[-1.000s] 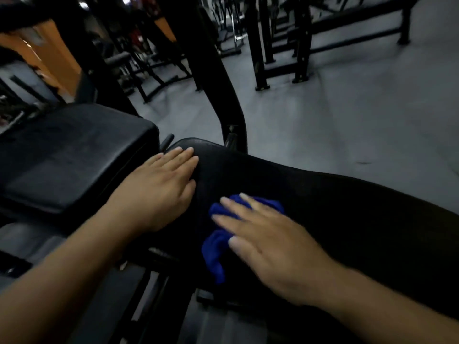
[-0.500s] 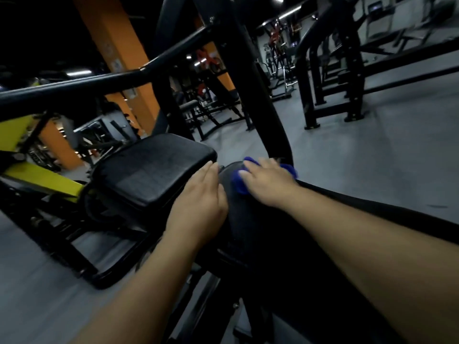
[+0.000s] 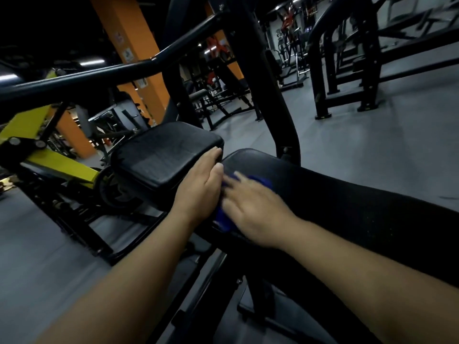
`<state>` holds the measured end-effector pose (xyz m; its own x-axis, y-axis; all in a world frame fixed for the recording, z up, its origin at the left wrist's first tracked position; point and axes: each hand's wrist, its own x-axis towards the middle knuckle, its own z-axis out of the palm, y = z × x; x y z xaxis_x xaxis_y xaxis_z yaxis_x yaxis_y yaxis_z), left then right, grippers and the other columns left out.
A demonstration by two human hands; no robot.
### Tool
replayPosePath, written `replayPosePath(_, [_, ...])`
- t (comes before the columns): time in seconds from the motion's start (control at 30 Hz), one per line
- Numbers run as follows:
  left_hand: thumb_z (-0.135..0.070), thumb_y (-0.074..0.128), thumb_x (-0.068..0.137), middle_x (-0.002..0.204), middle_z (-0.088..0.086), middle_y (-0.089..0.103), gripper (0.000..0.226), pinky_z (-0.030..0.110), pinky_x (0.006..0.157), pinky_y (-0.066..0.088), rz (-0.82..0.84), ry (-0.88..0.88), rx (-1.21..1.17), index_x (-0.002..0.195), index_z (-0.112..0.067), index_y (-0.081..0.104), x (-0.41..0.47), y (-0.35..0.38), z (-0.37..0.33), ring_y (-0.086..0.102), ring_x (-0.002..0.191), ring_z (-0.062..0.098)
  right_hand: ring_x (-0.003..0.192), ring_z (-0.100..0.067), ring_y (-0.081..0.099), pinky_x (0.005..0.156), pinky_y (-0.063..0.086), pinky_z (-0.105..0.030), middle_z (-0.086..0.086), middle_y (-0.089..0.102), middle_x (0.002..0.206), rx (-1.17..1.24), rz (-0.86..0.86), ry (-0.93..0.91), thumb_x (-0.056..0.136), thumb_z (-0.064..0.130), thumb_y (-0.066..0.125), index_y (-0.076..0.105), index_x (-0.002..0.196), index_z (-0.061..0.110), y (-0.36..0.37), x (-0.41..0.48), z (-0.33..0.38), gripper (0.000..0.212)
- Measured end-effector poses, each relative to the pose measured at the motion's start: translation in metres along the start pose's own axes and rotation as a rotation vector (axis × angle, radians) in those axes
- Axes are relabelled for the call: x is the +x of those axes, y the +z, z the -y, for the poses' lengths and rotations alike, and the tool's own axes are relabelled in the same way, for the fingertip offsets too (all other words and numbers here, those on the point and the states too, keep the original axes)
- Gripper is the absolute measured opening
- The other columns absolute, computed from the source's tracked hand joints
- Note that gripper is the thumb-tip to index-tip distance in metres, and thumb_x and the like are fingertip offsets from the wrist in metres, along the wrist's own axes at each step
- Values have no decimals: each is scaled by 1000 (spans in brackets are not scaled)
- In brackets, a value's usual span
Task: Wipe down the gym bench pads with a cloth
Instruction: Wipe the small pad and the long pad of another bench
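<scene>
Wiping the far end of the long pad (image 3: 347, 207), pressing the blue cloth (image 3: 224, 219) flat under the right hand (image 3: 253, 214) with fingers (image 3: 239, 178) spread straight, bracing the left hand (image 3: 198, 192) flat at nine o'clock, its fingers straight too, then probably needing a sweep toward three o'clock.

Cloth (image 3: 224, 219) mostly hidden under right hand (image 3: 253, 207); only blue bits show beyond its fingertips and near its thumb. Right fingers (image 3: 236, 177) motion-blurred. Left hand (image 3: 198, 187) hides whatever its palm rests on. Pad (image 3: 347, 207) cut off at right edge, beyond right forearm. Both forearms cut off at bottom edge.
</scene>
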<state>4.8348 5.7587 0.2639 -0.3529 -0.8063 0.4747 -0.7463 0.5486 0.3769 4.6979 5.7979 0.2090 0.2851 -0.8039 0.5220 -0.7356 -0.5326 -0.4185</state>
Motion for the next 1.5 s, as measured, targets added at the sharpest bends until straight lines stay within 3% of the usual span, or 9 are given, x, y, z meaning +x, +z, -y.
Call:
replayPosePath(0.17, [-41, 36, 99, 158, -7, 37, 55, 27, 116, 22, 83, 29, 204, 151, -23, 40, -2, -1, -5, 29, 145, 7, 151, -5, 6, 117, 1, -16, 15, 11, 164, -28, 106, -64, 98, 51, 24, 28, 153, 41, -23, -88, -12, 56])
replayPosePath(0.3, [-19, 47, 100, 159, 1, 37, 51, 13, 113, 8, 183, 189, 472, 151, -15, 42, 0, 0, -14, 27, 147, 13, 152, -22, 9, 123, 12, -37, 1, 9, 167, -121, -9, 293, 103, 51, 28, 28, 155, 31, -5, -49, 7, 55])
replayPosePath(0.47, [-20, 49, 98, 157, -3, 40, 53, 26, 115, 26, 235, 156, 439, 150, -22, 41, -2, 9, -27, 35, 144, 14, 152, -10, 1, 122, 0, -24, 11, 5, 166, 6, 124, 66, 92, 58, 13, 24, 155, 40, -23, -118, -5, 66])
replayPosePath(0.63, [-31, 43, 101, 157, -10, 39, 50, 30, 114, 28, 207, 165, 525, 151, -30, 39, -8, 21, -34, 35, 143, 13, 150, -26, 10, 122, 12, -41, -8, 12, 163, -210, -46, 505, 93, 62, 14, 32, 151, 41, -23, -104, -55, 64])
replayPosePath(0.87, [-39, 29, 104, 165, 4, 23, 53, 41, 122, 17, 453, 242, 769, 154, -22, 33, 0, 29, -38, 18, 152, 23, 140, -7, 36, 119, 23, -30, 8, 42, 152, 92, 6, 57, 97, 46, 42, 46, 145, 35, -33, -153, -50, 49])
replayPosePath(0.97, [-41, 28, 104, 166, -1, 19, 51, 45, 123, 12, 448, 243, 715, 154, -31, 29, 0, 48, -49, 12, 153, 20, 144, -31, 25, 119, 21, -45, -11, 28, 158, -295, -94, 494, 93, 65, 28, 51, 139, 43, -45, -155, -111, 56])
replayPosePath(1.07, [-44, 21, 104, 167, -6, 14, 52, 45, 123, 8, 422, 229, 730, 156, -37, 24, 0, 61, -48, 8, 153, 17, 133, -39, 37, 113, 29, -47, -22, 41, 144, -271, -94, 976, 99, 59, 29, 50, 138, 27, -39, -95, -120, 54])
replayPosePath(1.3, [-50, 15, 88, 160, -3, 28, 66, 45, 119, 19, 426, 207, 753, 148, -31, 35, 5, 65, -58, 22, 148, 21, 142, -21, 35, 115, 19, -22, -7, 39, 155, 127, -158, 291, 104, 23, 45, 62, 133, 14, -30, -87, -90, 35])
replayPosePath(1.5, [-48, 26, 101, 161, 0, 28, 53, 49, 120, 16, 315, 182, 731, 150, -30, 35, 1, 79, -59, 20, 148, 23, 126, -37, 49, 104, 37, -40, -23, 53, 136, -132, -147, 991, 101, 43, 30, 57, 130, 5, -44, -63, -156, 55])
